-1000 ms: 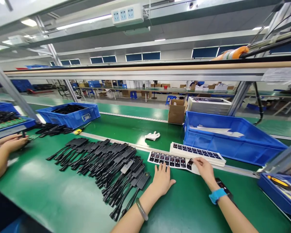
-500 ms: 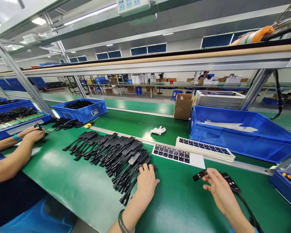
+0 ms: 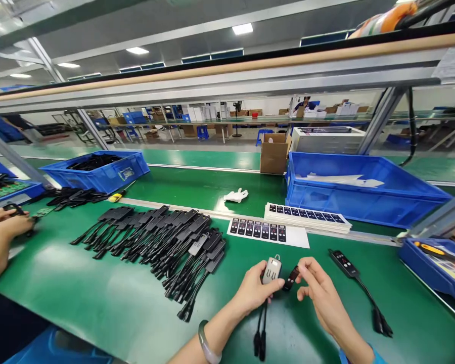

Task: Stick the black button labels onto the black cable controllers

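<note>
My left hand [image 3: 254, 287] grips a small grey controller box [image 3: 273, 269] with a wire hook on top and two black cables hanging below. Close to its right side, my right hand [image 3: 318, 290] pinches a black label sticker [image 3: 291, 278] with small button marks. The sticker and the box look slightly apart. To the right lies a black controller [image 3: 345, 264] with a labelled face and a cable. Left of my hands, a pile of black cabled controllers [image 3: 174, 230] covers the bench. Behind them rests a sheet of label stickers [image 3: 298, 237].
A stack of label sheets [image 3: 307, 218] and a blue bin [image 3: 356, 194] stand at the back right. A white glove [image 3: 237, 195] lies behind the pile. At left are another blue bin [image 3: 131, 169] and a co-worker's hands [image 3: 11, 222]. A blue tray [image 3: 432, 270] holds a yellow cutter.
My left hand has lifted a grey controller from the pile's right end and brought it right, beside the sticker. My right hand has moved slightly left, still holding the sticker. The view has shifted.
</note>
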Motion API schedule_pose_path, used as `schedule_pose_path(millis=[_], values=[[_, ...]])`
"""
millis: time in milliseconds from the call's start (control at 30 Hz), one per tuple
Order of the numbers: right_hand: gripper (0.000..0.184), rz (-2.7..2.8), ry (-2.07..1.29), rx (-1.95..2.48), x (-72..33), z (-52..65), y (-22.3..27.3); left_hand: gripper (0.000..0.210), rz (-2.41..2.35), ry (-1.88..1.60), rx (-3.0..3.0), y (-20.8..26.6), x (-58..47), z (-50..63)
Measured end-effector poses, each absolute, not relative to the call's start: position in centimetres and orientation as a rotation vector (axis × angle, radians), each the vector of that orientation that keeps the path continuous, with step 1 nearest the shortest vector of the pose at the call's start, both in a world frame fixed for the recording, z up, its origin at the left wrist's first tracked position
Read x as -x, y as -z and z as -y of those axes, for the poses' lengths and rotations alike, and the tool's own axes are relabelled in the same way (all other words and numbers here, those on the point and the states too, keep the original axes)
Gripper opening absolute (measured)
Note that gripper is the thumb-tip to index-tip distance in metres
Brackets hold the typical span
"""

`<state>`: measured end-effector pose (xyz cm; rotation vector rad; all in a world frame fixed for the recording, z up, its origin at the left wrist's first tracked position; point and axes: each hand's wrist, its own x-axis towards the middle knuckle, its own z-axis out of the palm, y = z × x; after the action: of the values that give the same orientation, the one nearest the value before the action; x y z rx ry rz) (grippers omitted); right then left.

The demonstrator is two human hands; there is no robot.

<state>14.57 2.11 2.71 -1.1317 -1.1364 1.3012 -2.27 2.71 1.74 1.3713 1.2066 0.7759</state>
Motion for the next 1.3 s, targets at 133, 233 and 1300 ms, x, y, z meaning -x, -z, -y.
schedule_pose_path(millis=[133, 233, 1300], values=[[0.028, 1.204, -1.210, 1.177, -14.9, -2.2, -1.5, 0.051, -0.912, -0.848, -0.970, -0.3, 1.5, -2.2], [0.028, 1.231, -1.179, 1.220, -14.9, -2.2, -1.0, 0.060, -0.835, -0.802, -0.866, -0.4, 1.6, -1.7], [0.020, 1.244, -1.087, 1.360, -14.2, -1.5, -1.0, 0.061, -0.742, -0.672, -0.861, -0.8, 1.1, -0.4]])
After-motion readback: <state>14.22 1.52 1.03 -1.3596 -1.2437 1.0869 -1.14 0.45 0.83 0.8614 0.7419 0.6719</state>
